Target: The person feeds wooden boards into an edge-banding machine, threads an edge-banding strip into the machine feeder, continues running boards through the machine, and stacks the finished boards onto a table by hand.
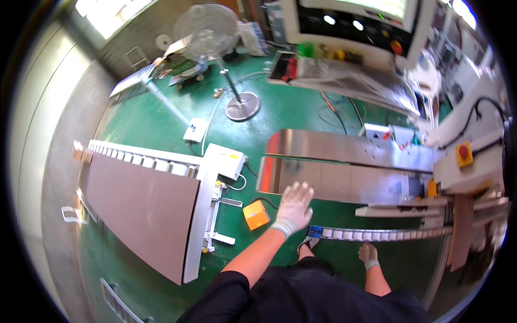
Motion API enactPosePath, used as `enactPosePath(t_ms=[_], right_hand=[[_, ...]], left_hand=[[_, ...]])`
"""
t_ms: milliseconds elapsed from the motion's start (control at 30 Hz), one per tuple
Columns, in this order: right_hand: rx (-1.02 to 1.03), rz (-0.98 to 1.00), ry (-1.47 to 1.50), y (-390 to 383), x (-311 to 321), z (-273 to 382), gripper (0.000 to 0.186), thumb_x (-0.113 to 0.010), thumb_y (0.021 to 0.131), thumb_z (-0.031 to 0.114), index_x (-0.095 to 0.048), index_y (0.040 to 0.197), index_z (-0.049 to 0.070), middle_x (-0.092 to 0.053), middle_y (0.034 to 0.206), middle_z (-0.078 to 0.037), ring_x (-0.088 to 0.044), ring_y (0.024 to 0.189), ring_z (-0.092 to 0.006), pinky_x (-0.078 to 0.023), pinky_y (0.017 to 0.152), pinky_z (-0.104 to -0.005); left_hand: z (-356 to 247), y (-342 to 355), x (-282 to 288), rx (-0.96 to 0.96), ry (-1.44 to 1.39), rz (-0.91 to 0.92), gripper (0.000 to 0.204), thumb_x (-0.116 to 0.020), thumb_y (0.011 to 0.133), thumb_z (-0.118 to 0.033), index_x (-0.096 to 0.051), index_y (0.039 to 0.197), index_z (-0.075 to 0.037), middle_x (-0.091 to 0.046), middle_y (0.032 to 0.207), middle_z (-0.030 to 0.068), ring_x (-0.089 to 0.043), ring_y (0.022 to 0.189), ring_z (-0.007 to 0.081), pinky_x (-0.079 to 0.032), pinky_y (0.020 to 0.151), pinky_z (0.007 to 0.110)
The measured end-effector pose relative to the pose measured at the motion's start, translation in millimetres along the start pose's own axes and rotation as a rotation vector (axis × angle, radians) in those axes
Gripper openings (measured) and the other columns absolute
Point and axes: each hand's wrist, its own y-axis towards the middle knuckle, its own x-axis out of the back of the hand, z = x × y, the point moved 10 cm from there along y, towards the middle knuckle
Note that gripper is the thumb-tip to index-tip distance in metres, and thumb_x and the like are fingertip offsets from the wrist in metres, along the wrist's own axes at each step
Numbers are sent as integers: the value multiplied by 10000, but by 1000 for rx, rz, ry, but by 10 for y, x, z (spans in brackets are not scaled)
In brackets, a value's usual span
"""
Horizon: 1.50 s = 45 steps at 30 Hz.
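My left hand [294, 209], in a white glove, reaches forward with its fingers stretched out and holds nothing. It is at the near edge of a shiny metal machine table [334, 180]; whether it touches the metal I cannot tell. My right hand [368, 254], also gloved, hangs low on the right just this side of a roller track [382, 235] with a blue end piece [315, 231]. Its fingers look loosely bent, with nothing seen in them. A large brown panel [145, 207] lies on a white roller stand to my left.
An orange box-shaped part [256, 215] and a white box [225, 161] stand between the panel and the table. A pedestal fan [242, 106] is farther back. On the right, a white machine [479, 145] carries a red stop button [463, 152]. Cables run across the green floor.
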Motion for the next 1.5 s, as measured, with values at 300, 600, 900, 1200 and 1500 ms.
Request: enactPosePath(t_ms=[300, 600, 900, 1200, 1500], right_hand=[[-266, -24, -299, 273, -152, -240, 236, -379, 981, 393, -501, 822, 269, -463, 707, -36, -421, 543, -264, -284, 446, -460], [711, 488, -1304, -392, -4509, -1347, 278, -599, 977, 272, -693, 921, 16, -619, 701, -27, -545, 598, -138, -455, 551, -316], [1442, 1119, -1430, -3257, -8117, -2600, 295, -698, 846, 131, -663, 1116, 16, -667, 1170, -206, -608, 1139, -406, -474, 1015, -444], [1637, 809, -1815, -3176, -8895, -3637, 546, -673, 801, 114, -521, 1318, 24, -476, 1389, -200, -415, 1336, -412, -341, 1098, -533], [1637, 799, -1824, -3206, -10559, -4865, 526, -690, 846, 180, -538, 1322, 15, -480, 1430, -207, -416, 1346, -412, -326, 1123, -518]], left_hand=[[691, -3207, -249, 265, -336, 344, 442, -529, 958, -346, -635, 1272, -54, -669, 1229, 170, -623, 1154, 330, -481, 1003, 438], [1448, -6075, -186, 978, -319, 388, 402, -482, 939, -396, -654, 1138, -93, -697, 1149, 160, -676, 1049, 344, -549, 889, 482], [1404, -7428, -864, 1335, -706, -164, 521, -502, 960, -407, -596, 1324, -46, -640, 1288, 199, -598, 1205, 356, -477, 1029, 445], [322, -9585, -2332, 1583, -906, 57, 438, -477, 975, -364, -673, 1100, 7, -648, 1197, 244, -596, 1145, 418, -477, 982, 477], [1135, -11399, -696, 2219, -1040, -985, 363, -519, 991, -279, -656, 1127, 28, -696, 1067, 137, -637, 1018, 235, -483, 911, 351]])
